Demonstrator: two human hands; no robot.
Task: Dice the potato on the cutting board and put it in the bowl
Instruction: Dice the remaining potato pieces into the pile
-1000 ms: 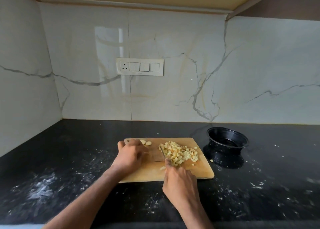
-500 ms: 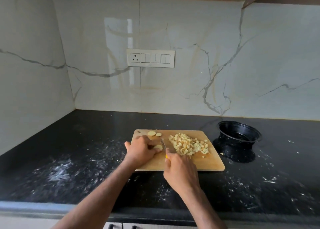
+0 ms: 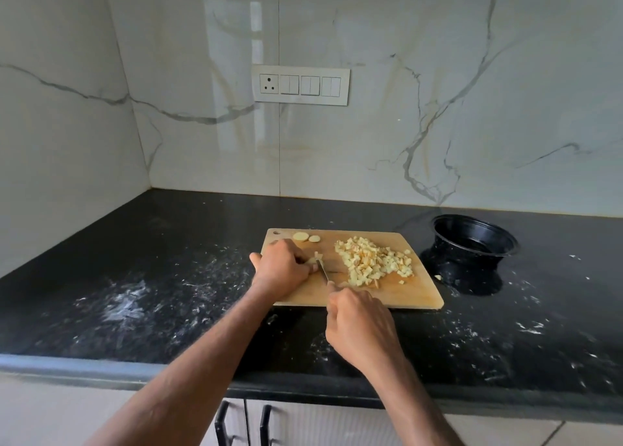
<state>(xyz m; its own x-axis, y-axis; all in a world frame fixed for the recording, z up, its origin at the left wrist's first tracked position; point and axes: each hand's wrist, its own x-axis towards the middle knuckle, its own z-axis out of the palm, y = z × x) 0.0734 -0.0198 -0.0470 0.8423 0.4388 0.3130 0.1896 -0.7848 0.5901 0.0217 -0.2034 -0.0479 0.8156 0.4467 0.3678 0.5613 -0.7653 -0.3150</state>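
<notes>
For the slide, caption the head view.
Left hand steadies a potato piece while the right hand knifes it beside the diced pile on the cutting board.

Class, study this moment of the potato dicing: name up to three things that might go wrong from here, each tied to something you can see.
1. The left hand pins a small potato piece right beside the knife blade, so its fingertips may get nicked.
2. The diced pile sits near the cutting board edge, and one cube already lies off it; more may spill.
3. The bowl stands apart, so the transfer may drop pieces.
</notes>
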